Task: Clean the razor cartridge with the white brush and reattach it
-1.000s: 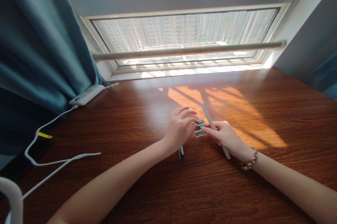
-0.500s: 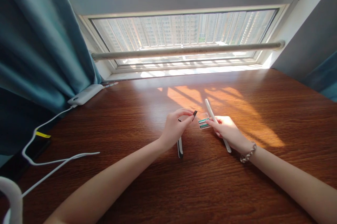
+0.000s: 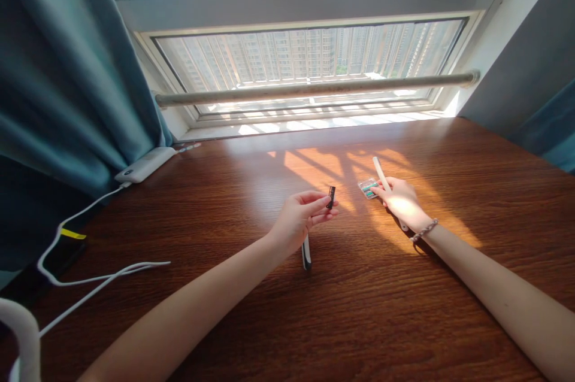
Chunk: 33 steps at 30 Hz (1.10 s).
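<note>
Between thumb and fingertips, my left hand point(image 3: 296, 215) pinches a small black slotted piece point(image 3: 331, 197), held upright above the table. A slim white-and-black stick point(image 3: 306, 255) lies beneath that hand, its upper part hidden. My right hand point(image 3: 408, 203), farther right in the sunlight, is closed around a slim white stick point(image 3: 381, 172) that slants across the palm. Its thumb and fingers also hold a small clear case point(image 3: 365, 185) with teal strips inside, close to the tabletop. I cannot tell exactly what the black piece is.
The brown wooden table point(image 3: 233, 322) reaches back to a window with a metal rail point(image 3: 314, 90). On the left are a white power bank point(image 3: 147, 164), a white cable point(image 3: 112, 274) and a blue curtain point(image 3: 76, 70). A white curved object point(image 3: 22, 328) is at the lower left.
My right hand has moved away and to the right with the white stick and the clear case. My left hand has turned the black piece more upright, its lower fingers now showing.
</note>
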Each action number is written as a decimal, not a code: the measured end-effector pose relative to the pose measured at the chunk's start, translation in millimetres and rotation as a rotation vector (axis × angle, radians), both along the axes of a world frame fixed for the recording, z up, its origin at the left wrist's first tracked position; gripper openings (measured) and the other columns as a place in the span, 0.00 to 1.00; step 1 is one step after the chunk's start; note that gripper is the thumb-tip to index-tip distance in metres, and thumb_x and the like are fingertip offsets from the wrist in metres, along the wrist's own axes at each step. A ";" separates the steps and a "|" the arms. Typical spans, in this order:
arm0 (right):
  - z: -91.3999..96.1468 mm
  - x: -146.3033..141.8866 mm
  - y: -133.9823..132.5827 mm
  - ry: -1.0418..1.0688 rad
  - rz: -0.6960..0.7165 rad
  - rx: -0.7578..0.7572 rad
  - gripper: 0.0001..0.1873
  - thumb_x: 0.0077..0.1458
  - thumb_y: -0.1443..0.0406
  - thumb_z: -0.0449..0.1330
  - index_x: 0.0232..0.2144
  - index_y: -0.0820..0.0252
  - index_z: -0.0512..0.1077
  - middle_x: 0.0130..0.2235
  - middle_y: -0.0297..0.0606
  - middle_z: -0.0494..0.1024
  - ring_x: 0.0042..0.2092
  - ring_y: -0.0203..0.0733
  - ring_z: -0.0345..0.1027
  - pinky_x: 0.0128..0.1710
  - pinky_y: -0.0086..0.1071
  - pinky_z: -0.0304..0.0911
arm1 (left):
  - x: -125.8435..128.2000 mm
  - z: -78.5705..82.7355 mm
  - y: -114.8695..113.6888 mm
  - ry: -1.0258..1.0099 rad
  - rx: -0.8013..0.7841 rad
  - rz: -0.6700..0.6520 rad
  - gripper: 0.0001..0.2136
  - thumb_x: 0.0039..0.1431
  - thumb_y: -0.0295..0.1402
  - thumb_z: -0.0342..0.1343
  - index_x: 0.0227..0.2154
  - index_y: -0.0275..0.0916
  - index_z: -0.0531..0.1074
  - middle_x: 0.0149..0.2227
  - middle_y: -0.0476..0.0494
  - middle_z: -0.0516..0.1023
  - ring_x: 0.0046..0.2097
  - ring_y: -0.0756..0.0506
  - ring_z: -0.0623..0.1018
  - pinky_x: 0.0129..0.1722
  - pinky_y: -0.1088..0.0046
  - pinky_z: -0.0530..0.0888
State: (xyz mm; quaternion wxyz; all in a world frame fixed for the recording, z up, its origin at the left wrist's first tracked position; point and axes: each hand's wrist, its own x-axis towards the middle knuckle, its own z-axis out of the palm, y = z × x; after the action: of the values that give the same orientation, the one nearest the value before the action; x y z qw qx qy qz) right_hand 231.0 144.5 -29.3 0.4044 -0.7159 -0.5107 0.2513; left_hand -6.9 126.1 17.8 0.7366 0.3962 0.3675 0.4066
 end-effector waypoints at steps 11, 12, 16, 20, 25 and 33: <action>31.5 -39.0 -31.2 0.106 0.124 0.161 0.17 0.48 0.53 0.57 0.30 0.61 0.70 0.18 0.30 0.64 0.20 0.32 0.55 0.18 0.26 0.50 | -0.4 5.3 -6.8 0.146 0.270 -0.084 0.19 0.46 0.31 0.61 0.43 0.37 0.69 0.32 0.45 0.76 0.33 0.48 0.77 0.37 0.70 0.73; 35.9 -46.7 -38.9 0.282 0.231 0.083 0.18 0.49 0.52 0.57 0.30 0.62 0.70 0.14 0.26 0.57 0.16 0.29 0.49 0.15 0.25 0.44 | -0.6 4.6 -7.7 0.192 0.340 -0.088 0.18 0.47 0.32 0.61 0.43 0.37 0.69 0.33 0.44 0.76 0.34 0.48 0.77 0.38 0.69 0.73; 44.3 -67.0 -60.4 0.764 0.517 -0.128 0.17 0.52 0.53 0.55 0.27 0.63 0.68 0.11 0.21 0.48 0.13 0.25 0.34 0.12 0.24 0.34 | -0.5 -0.4 -9.6 0.422 0.665 -0.004 0.13 0.49 0.32 0.59 0.38 0.35 0.71 0.33 0.42 0.75 0.34 0.48 0.76 0.37 0.71 0.73; 41.3 -70.2 -63.3 0.900 0.577 -0.183 0.15 0.52 0.55 0.57 0.28 0.63 0.66 0.12 0.20 0.49 0.13 0.24 0.34 0.11 0.22 0.33 | -0.7 -4.4 -9.6 0.563 0.893 0.033 0.10 0.51 0.33 0.57 0.36 0.35 0.72 0.32 0.42 0.75 0.33 0.49 0.75 0.33 0.73 0.73; 38.1 -69.7 -61.3 0.966 0.450 -0.054 0.13 0.48 0.58 0.61 0.29 0.62 0.67 0.14 0.21 0.54 0.13 0.22 0.39 0.11 0.21 0.35 | -2.1 -3.8 -10.1 0.649 1.092 0.012 0.09 0.54 0.34 0.54 0.37 0.36 0.73 0.33 0.42 0.74 0.34 0.49 0.73 0.34 0.74 0.71; 38.4 -70.6 -61.9 0.943 0.393 -0.034 0.13 0.46 0.59 0.63 0.27 0.65 0.69 0.14 0.23 0.57 0.13 0.21 0.41 0.11 0.21 0.36 | -3.7 -6.9 -4.4 0.436 0.897 -0.165 0.22 0.44 0.34 0.63 0.45 0.37 0.70 0.36 0.42 0.72 0.34 0.49 0.71 0.32 0.74 0.71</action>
State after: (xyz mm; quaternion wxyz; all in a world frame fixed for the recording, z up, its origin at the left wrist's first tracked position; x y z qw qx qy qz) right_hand 160.3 82.6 9.1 0.5241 -0.4215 -0.3935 0.6267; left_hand -10.5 121.7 10.9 0.4299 0.7771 0.2691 0.3726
